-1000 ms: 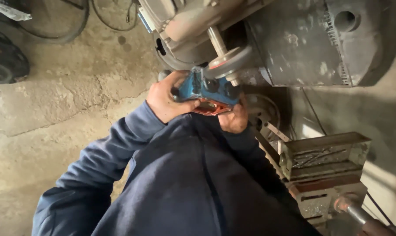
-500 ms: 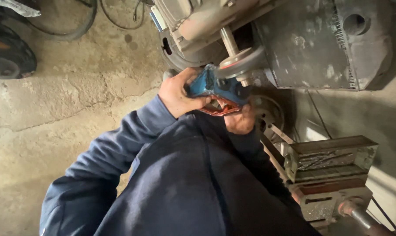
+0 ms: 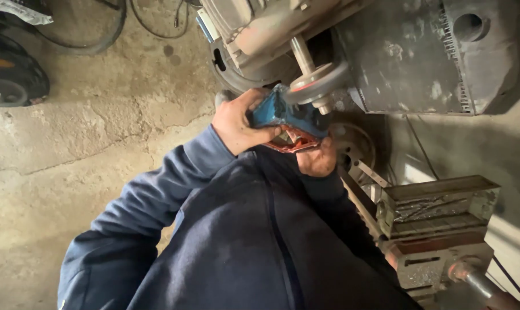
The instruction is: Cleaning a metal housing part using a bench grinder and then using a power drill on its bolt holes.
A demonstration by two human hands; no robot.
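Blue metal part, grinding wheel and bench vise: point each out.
blue metal part [image 3: 277, 112], head view, its blue upper face.
grinding wheel [image 3: 320, 82], head view, its grey rim.
bench vise [image 3: 438, 215], head view, its jaw block.

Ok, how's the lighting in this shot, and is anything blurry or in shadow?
Head view: daylight falls evenly on the concrete floor, and the left hand and blue part are sharp; the right hand sits half in shadow, the dark sweater loses detail, and the vise catches brighter light.
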